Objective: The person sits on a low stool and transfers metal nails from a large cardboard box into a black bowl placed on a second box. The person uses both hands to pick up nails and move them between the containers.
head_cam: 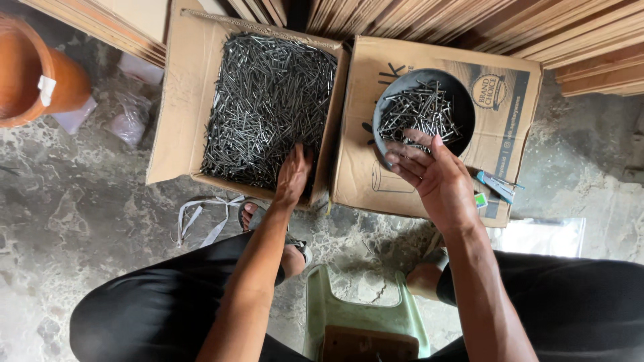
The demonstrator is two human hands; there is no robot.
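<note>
An open cardboard box [176,100] on the floor is full of loose dark steel nails [268,94]. My left hand [293,175] reaches into its near right corner, fingers down among the nails; what it grips is hidden. To the right, a round dark metal bowl [458,94] holding a heap of nails [419,110] sits on a closed cardboard box [376,161]. My right hand [433,175] hovers at the bowl's near rim, fingers spread, with nothing visible in it.
Stacked wooden planks [469,27] run along the back. An orange clay pot [33,74] stands far left beside plastic bags [131,117]. A small blue tool [496,184] lies on the closed box. A green plastic stool [362,315] is under me, between my knees.
</note>
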